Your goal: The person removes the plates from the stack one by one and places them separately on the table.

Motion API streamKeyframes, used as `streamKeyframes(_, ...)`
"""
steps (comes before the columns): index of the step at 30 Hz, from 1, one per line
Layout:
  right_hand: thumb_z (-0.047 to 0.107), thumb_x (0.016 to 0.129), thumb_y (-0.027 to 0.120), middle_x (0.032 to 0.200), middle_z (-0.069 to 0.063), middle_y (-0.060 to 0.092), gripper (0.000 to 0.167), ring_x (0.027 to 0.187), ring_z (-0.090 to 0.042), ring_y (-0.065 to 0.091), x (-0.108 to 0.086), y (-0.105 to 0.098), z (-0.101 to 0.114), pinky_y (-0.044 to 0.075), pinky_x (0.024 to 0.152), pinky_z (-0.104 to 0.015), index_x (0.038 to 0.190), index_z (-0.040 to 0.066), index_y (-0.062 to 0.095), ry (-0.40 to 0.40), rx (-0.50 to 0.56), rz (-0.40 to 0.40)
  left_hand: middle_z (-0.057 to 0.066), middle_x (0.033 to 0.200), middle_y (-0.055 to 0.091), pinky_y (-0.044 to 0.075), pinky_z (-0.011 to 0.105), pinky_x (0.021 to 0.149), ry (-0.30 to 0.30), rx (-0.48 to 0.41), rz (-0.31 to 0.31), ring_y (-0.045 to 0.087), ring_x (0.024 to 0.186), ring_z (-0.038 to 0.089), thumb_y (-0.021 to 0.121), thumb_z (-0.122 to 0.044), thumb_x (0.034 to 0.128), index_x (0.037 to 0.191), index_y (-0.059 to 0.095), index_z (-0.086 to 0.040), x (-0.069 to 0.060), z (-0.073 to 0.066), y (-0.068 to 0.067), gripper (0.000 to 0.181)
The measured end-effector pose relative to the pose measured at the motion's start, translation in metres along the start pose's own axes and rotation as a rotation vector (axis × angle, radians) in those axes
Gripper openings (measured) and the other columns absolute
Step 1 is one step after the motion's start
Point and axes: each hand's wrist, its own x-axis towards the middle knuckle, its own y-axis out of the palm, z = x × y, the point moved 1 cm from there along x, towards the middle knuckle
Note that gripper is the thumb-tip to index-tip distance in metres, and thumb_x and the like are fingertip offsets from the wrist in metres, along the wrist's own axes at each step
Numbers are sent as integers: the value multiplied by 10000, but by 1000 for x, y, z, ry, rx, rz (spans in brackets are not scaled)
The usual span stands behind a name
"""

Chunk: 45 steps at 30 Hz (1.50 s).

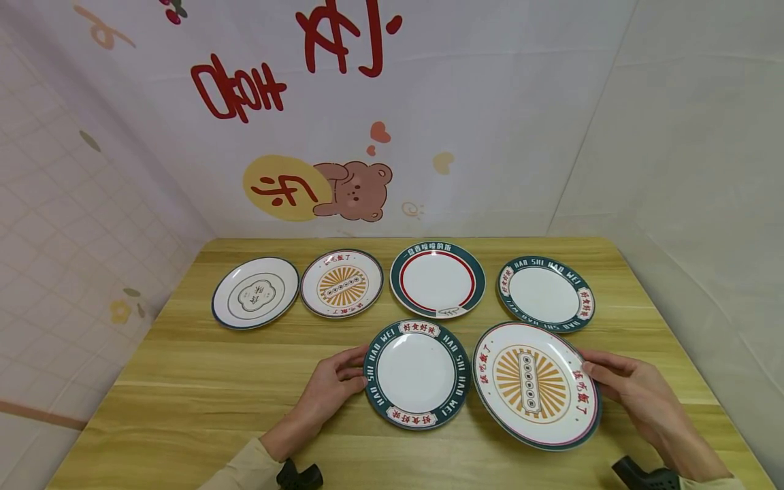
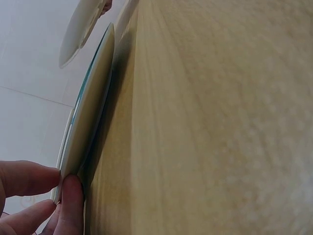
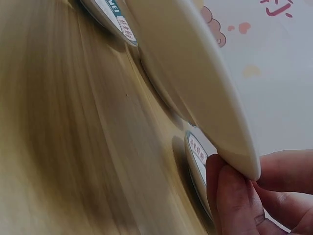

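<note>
My left hand [image 1: 335, 386] pinches the left rim of a green-rimmed plate [image 1: 418, 374] at the front centre of the table. In the left wrist view, the thumb and fingers [image 2: 72, 200] lie on either side of that rim. With my right hand [image 1: 633, 388] I grip the right edge of a larger white plate [image 1: 533, 384] with an orange sunburst and a thin green rim. This plate is lifted and tilted, its pale underside [image 3: 195, 73] showing in the right wrist view. Its left edge comes close to the green-rimmed plate; whether they touch, I cannot tell.
Across the back of the wooden table [image 1: 245, 381] stand a thin-rimmed white plate [image 1: 223, 299], a small sunburst plate [image 1: 343, 306], a plate with a red ring [image 1: 437, 279] and another green-rimmed plate [image 1: 545, 292]. Behind them hangs a printed white cloth [image 1: 490, 102].
</note>
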Motion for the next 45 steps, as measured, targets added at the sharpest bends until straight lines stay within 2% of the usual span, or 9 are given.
streamKeyframes(5,156,987,729,1000,222,697,166,909,14,663,-1,-7,-2,602,786,-216,1129,215,790,7,23,-9,199,1337,644,579,350,937,1,-5,1,665,1124,292,690,59,915,1436,568,31,0,0,0,536)
streamKeyframes(9,121,981,730,983,207,717,185,889,6,672,-2,-12,-5,604,761,-218,1058,272,804,7,52,-19,199,1333,647,577,362,946,-1,-6,2,665,1123,292,689,57,917,1438,567,31,0,0,0,536)
streamKeyframes(13,121,972,741,976,201,728,189,881,3,680,-2,-17,-8,606,747,-219,1028,287,814,5,69,-25,193,1325,652,575,369,952,-1,-8,-1,667,1120,291,690,57,916,1437,568,26,0,0,0,536)
streamKeyframes(20,179,971,752,981,232,711,162,881,12,673,-1,-25,-11,604,748,-226,1028,319,811,33,11,-38,197,1320,655,576,367,952,8,-8,-4,670,1121,297,692,54,912,1435,569,31,0,1,0,537)
streamKeyframes(27,244,965,764,1003,259,681,136,900,39,655,-2,-33,-14,603,772,-227,1084,297,802,69,-34,-47,199,1318,656,577,361,950,13,1,-4,672,1119,297,693,52,912,1434,568,34,0,1,0,537)
streamKeyframes(35,191,994,723,1008,253,690,169,911,35,669,-2,-39,-20,603,776,-226,1042,336,797,63,-21,-16,204,1338,644,579,347,945,9,8,-2,667,1126,294,690,55,912,1436,563,38,0,0,0,539)
streamKeyframes(45,142,983,730,978,253,700,193,897,41,670,1,-47,-28,601,750,-214,1022,311,815,54,13,-13,200,1334,648,576,366,953,6,0,2,669,1121,291,696,50,912,1436,565,33,0,1,0,541)
